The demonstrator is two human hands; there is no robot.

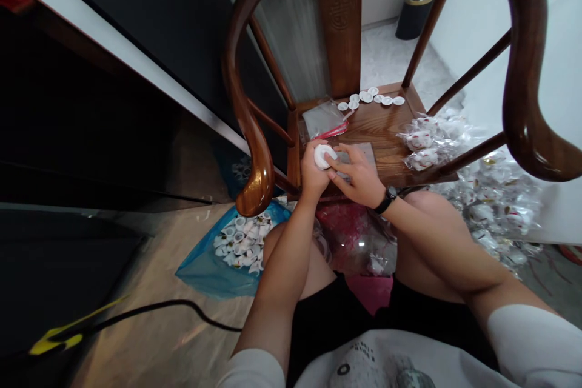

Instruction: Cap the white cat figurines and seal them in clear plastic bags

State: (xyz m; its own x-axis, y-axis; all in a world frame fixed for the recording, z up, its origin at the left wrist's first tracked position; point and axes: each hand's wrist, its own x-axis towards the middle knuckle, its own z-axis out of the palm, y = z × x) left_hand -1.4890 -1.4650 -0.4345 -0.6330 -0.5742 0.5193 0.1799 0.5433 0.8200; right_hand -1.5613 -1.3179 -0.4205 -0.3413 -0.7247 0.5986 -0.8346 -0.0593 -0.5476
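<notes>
My left hand (313, 177) is closest, its fingers (318, 170) curled narrow around a white round cap (323, 156), which I hold up just above the chair seat. My right hand (357, 177) comes in beside it, with a black watch (387, 200) on the wrist. Its fingers (348, 157) are also narrow, with the tips against the right edge of the cap, and they lie over a clear plastic sleeve (352, 157).

Below my hands, a crumpled red and clear bag (350, 233) sits on my lap. Down to the left, a blue plastic bag (213, 260) on the floor holds a heap of white caps (240, 241).

On the wooden chair seat (377, 130), a flat clear packet with a red strip (324, 119) lies to the left. Small white discs (369, 97) are scattered along the back edge, and a few wrapped white pieces (421, 148) sit on the right side. Past the seat on the right, a large pile of wrapped pieces (493, 194) spreads over the floor. The curved chair arm (522, 73) rises over all of this, and a black bin (413, 15) stands far off against the wall.
</notes>
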